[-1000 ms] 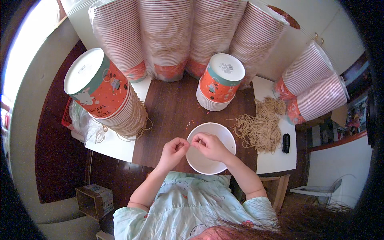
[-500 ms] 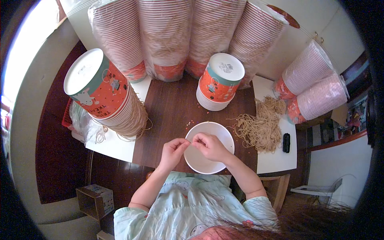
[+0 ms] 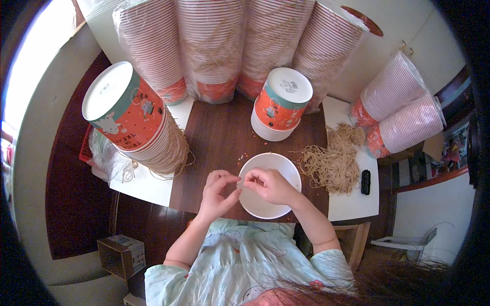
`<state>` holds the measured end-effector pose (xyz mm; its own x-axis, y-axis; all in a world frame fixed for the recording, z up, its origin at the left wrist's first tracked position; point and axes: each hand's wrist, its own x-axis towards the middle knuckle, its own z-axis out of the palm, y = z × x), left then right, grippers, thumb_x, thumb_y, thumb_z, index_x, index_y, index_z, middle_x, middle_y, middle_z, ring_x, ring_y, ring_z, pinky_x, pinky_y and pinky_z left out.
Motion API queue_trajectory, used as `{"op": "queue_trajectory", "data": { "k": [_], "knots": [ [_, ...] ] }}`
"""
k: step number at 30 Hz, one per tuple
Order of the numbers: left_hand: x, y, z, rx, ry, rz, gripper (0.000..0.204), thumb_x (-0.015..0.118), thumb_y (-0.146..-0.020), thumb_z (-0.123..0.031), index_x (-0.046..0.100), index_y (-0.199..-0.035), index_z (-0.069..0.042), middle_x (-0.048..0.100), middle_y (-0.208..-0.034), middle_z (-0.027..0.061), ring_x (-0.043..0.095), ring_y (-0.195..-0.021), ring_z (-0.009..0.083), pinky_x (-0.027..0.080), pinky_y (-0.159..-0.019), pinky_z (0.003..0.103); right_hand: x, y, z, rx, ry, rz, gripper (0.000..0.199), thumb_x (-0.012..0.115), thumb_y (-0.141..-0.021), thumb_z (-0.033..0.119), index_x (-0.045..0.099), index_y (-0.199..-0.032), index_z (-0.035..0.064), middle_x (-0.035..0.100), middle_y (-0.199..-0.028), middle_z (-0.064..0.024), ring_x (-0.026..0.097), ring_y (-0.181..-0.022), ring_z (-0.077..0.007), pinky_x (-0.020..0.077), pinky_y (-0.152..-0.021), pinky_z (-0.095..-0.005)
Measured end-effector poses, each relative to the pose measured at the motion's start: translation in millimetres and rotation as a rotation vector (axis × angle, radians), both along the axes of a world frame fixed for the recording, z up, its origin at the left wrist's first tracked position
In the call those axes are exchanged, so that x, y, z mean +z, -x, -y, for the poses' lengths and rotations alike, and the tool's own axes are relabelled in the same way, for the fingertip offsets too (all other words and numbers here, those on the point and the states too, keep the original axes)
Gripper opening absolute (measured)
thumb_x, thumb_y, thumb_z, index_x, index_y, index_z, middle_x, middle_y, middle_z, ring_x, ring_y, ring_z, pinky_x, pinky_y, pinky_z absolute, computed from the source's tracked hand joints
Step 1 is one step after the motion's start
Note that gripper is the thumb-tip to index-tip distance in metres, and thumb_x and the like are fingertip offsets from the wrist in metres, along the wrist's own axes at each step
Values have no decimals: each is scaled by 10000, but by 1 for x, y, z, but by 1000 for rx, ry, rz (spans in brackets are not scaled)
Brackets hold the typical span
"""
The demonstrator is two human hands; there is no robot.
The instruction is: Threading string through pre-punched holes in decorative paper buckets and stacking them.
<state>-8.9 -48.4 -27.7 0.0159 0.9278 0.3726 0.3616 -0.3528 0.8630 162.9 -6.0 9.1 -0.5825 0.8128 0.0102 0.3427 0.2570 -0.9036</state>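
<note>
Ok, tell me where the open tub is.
In the head view, the open tub is right of centre at the table's near edge, partly hidden by the right hand, left of the twine pile.

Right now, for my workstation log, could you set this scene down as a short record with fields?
Front: open round white paper bucket on the dark brown wood-grain table
Right hand: fingertips pinched together over the bucket; anything held is too small to make out
Left hand: thumb and fingers parted near the bucket's left rim
Upside down: taller stack of orange-and-teal paper buckets at left; shorter matching stack beyond the white bucket
Right side: loose tangle of tan string, small black object
</note>
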Motion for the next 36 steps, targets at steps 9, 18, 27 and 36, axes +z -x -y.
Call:
{"op": "queue_trajectory", "data": {
  "k": [9,18,27,36],
  "knots": [
    [7,6,-2,14,-103,-170,151,667,-624,-45,606,-763,-42,546,-819,78,510,-771,240,425,-653,313,10,8,2,-4,-50,-114,114,544,-814,57,537,-917,10,544,-693,-28,521,-623,-85,416,-577,-234],
    [-7,14,-1,-58,30,-79,117,655,-678,-70,616,-786,-48,547,-815,79,539,-775,213,440,-605,282,12,19,2,44,163,-283,130,454,-844,10,464,-972,30,525,-783,-26,524,-728,-91,419,-663,-239],
    [-7,12,3,-31,95,96,93,648,-706,-4,603,-787,0,574,-788,76,562,-689,144,446,-563,229,21,31,-1,66,-49,-157,90,443,-846,8,461,-934,13,539,-773,-84,549,-692,-147,430,-620,-267],
    [-25,17,-4,-114,127,99,87,670,-710,-43,605,-750,-1,578,-787,72,556,-684,137,442,-580,237,27,37,-9,86,118,-370,66,438,-854,6,448,-918,22,465,-764,-14,457,-672,-73,401,-610,-223]
  ]
}}
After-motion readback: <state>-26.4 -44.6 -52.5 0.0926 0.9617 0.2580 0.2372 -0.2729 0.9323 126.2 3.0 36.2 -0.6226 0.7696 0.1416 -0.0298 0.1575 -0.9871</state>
